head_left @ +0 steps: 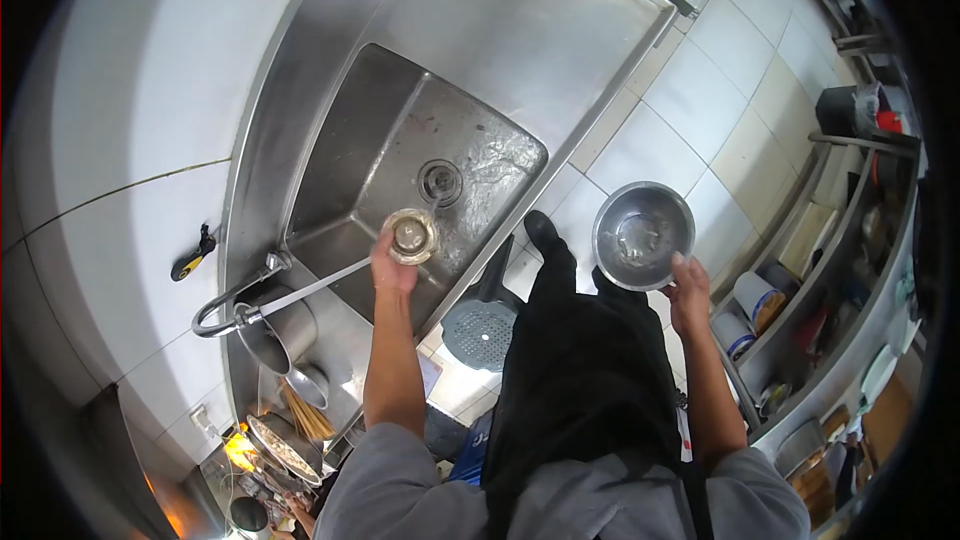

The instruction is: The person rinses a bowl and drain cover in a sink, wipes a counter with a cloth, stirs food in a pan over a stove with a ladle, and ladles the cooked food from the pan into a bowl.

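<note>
My left hand [393,268] is closed around a small round translucent dish [411,236], held over the stainless steel sink [330,155]. A pale straight stream, which looks like running water, reaches from the curved chrome faucet [215,322] to this hand. Below the dish, the sink's drain [440,182] shows, and the basin floor glistens wet. To the right, outside the sink, my right hand [688,295] grips the rim of a metal bowl [643,236]. That bowl hangs over the tiled floor, with a shiny wet-looking patch in its bottom.
Metal pots [290,325] stand beside the faucet. A grey perforated stool [480,333] is on the floor by the sink edge. Shelves [800,300] with containers line the right side. At lower left, flames [240,450] burn near a pan [285,448], and another person's hand [300,515] shows.
</note>
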`<action>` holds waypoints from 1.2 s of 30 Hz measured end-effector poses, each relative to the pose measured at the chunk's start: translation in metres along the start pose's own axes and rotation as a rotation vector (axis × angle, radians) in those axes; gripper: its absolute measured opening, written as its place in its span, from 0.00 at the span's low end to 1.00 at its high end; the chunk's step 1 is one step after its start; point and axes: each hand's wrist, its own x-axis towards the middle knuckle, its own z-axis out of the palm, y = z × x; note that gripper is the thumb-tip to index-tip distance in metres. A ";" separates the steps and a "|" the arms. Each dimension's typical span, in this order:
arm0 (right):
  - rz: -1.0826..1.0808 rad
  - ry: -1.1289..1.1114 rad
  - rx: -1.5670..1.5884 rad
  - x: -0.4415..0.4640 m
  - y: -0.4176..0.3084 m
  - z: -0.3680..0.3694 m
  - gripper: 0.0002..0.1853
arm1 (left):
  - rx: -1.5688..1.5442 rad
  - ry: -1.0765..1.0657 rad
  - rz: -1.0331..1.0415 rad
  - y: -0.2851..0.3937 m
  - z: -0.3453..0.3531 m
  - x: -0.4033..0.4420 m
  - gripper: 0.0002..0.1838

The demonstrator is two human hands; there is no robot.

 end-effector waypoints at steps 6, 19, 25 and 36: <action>-0.013 -0.006 0.008 0.000 -0.001 0.002 0.13 | -0.051 -0.143 0.119 0.024 0.027 -0.001 0.22; -0.004 0.013 -0.022 0.000 -0.001 -0.004 0.15 | 0.327 0.206 -0.297 -0.014 -0.052 0.075 0.21; -0.017 -0.035 -0.003 0.002 -0.004 -0.001 0.14 | 1.675 -0.162 0.638 -0.031 -0.037 0.032 0.10; -0.005 -0.014 0.012 0.003 0.003 -0.004 0.13 | 1.900 -0.126 1.076 0.024 0.026 -0.061 0.19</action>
